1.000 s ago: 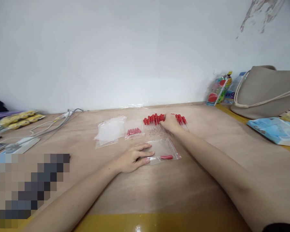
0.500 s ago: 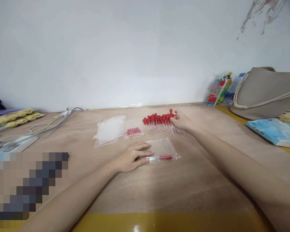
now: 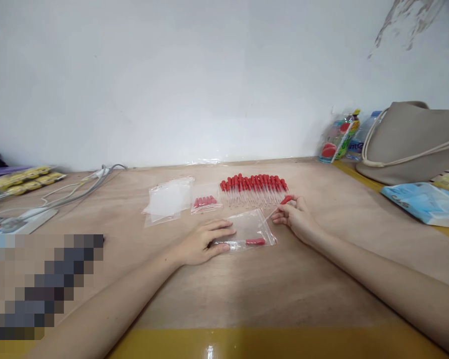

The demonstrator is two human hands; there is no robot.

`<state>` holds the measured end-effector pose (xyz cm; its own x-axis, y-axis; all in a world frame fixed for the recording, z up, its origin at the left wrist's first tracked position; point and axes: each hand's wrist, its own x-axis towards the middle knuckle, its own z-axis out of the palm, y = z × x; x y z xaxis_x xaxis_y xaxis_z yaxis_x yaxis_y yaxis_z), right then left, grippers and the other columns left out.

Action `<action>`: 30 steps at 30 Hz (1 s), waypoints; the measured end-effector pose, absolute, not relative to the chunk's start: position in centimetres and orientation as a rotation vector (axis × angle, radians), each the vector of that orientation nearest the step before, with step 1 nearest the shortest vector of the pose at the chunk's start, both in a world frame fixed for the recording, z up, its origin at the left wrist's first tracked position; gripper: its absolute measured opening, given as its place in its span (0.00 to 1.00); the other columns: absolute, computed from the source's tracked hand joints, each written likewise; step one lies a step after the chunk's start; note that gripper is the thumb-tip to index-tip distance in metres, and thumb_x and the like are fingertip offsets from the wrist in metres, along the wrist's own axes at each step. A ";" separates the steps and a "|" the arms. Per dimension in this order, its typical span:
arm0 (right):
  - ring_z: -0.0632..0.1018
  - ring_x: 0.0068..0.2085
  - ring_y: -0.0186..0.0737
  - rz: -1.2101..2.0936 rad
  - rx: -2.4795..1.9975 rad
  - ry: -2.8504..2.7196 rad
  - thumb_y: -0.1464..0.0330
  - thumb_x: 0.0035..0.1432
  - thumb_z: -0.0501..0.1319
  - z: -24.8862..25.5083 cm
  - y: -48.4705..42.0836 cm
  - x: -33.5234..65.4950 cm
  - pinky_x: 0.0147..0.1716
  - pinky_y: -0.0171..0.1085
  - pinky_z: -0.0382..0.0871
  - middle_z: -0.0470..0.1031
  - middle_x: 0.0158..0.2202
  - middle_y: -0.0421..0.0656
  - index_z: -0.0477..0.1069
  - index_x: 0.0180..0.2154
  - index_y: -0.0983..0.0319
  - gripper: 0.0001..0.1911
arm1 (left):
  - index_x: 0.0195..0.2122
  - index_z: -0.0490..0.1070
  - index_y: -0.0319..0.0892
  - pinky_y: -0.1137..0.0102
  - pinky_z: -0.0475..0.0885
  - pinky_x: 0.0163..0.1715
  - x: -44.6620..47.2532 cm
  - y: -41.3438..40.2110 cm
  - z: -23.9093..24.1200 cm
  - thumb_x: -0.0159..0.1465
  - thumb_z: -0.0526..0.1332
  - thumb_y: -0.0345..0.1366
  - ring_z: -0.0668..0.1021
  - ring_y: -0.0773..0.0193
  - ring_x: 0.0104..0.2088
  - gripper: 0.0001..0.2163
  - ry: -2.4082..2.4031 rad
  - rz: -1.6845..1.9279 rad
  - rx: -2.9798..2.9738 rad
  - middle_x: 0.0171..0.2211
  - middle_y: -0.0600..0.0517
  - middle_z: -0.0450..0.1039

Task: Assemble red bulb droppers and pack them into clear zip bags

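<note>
My left hand (image 3: 206, 242) lies with fingers spread on the left part of a clear zip bag (image 3: 247, 224), pressing it to the table. Inside that bag rests one dropper with a red bulb (image 3: 255, 242). Between the fingers of my right hand (image 3: 295, 217) is another red-bulbed dropper (image 3: 286, 199), tilted, its clear tip pointing down-left near the bag's red-striped mouth. Behind the bag lies a row of several droppers (image 3: 252, 182), red bulbs toward the wall. To their left a filled zip bag (image 3: 206, 202) holds several droppers, beside a stack of flat zip bags (image 3: 170, 199).
Cables and a power strip (image 3: 37, 222) lie at the left, with yellow packets (image 3: 30, 182) behind. At the right are bottles (image 3: 338, 139) against the wall, a grey bag (image 3: 407, 144) and a blue pack (image 3: 422, 204). A blurred patch hides the lower left.
My right hand has come away from the dropper row toward me, bringing one dropper close to the bag's mouth. My left hand stays on the bag.
</note>
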<state>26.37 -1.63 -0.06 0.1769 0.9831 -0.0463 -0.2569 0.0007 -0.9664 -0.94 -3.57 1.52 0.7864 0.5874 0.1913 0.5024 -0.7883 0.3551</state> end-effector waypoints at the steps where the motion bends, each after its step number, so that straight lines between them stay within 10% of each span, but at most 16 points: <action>1: 0.74 0.20 0.32 1.230 -1.115 -0.878 0.76 0.44 0.58 0.0 -1.9 26.3 0.19 0.31 0.70 0.67 0.21 0.33 0.51 0.35 0.57 0.18 | 0.56 0.59 0.48 0.60 0.58 0.55 -0.9 -3.6 1.6 0.63 0.52 0.43 0.61 0.59 0.57 0.19 0.844 0.430 2.690 0.57 0.49 0.58; 14: 0.69 0.21 0.27 1.466 -1.256 -1.599 0.64 0.36 0.69 0.4 -2.1 28.8 0.20 0.29 0.62 0.71 0.20 0.37 0.72 0.27 0.65 0.15 | 0.58 0.55 0.46 0.59 0.59 0.55 -0.7 -3.9 1.9 0.63 0.53 0.43 0.63 0.58 0.56 0.23 0.855 0.453 2.681 0.56 0.47 0.60; 30: 0.64 0.14 0.22 1.474 -1.198 -1.568 0.64 0.39 0.66 1.0 -3.9 26.1 0.11 0.26 0.56 0.74 0.27 0.38 0.68 0.36 0.63 0.20 | 0.57 0.56 0.47 0.60 0.58 0.55 -0.6 -3.8 1.8 0.63 0.53 0.43 0.62 0.59 0.56 0.21 0.837 0.445 2.691 0.56 0.48 0.59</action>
